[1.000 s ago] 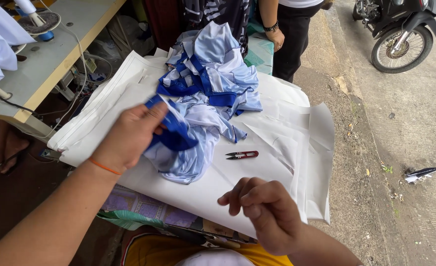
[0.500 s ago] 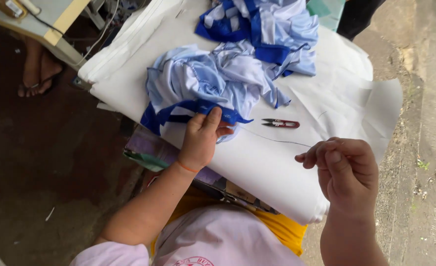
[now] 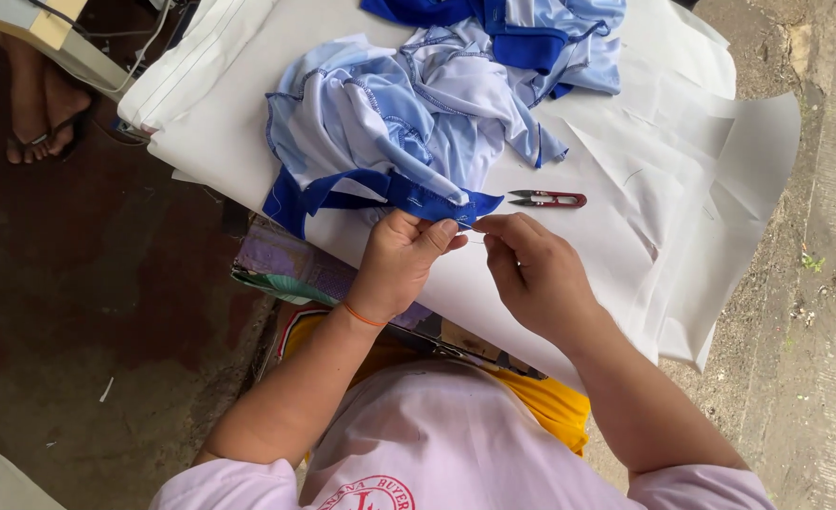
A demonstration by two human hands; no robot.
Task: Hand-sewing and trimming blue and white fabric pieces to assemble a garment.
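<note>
From the head view, we pinch the dark blue hem of the blue-and-white garment [image 3: 409, 123] with our left hand [image 3: 401, 260]; our right hand [image 3: 531, 274] nips a thread beside it, thread snips [image 3: 547, 198] lying just beyond on white paper [image 3: 720, 189].

Dark stained floor [image 3: 106, 312], white-covered table [image 3: 720, 189], grey concrete ground [image 3: 834, 378], daylight

The single head camera looks steeply down, close over the white-covered table [image 3: 682, 217].
</note>
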